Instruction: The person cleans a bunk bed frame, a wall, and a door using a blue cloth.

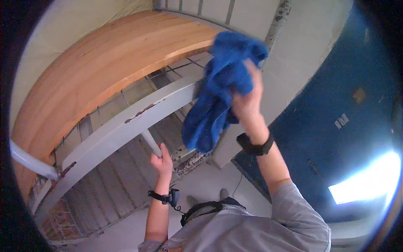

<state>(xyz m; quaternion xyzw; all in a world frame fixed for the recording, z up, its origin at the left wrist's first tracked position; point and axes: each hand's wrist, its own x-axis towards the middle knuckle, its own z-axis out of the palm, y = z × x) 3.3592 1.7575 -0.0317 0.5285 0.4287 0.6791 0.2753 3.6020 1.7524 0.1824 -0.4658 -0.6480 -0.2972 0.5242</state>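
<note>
My right hand [248, 100] grips a bunched blue cloth [217, 78]. The cloth lies over the end of a white metal beam [132, 118] of a bed frame and hides that corner. Its upper part overlaps the end of a wooden board [126, 50], and one fold hangs below the beam. The right hand is slightly blurred. Lower down, my left hand [162, 163] is closed around a white metal tube [150, 141] that meets the beam's underside. Paint is chipped off the beam, leaving rust-brown marks.
A rust-spotted post [278, 23] rises beyond the cloth. At the left, a curved white pipe [33, 162] joins the frame. Grey slats [110, 182] lie below the beam. To the right stands a dark blue wall [308, 126], with a bright light [368, 182] near it. A thin cable [240, 186] hangs beside my feet.
</note>
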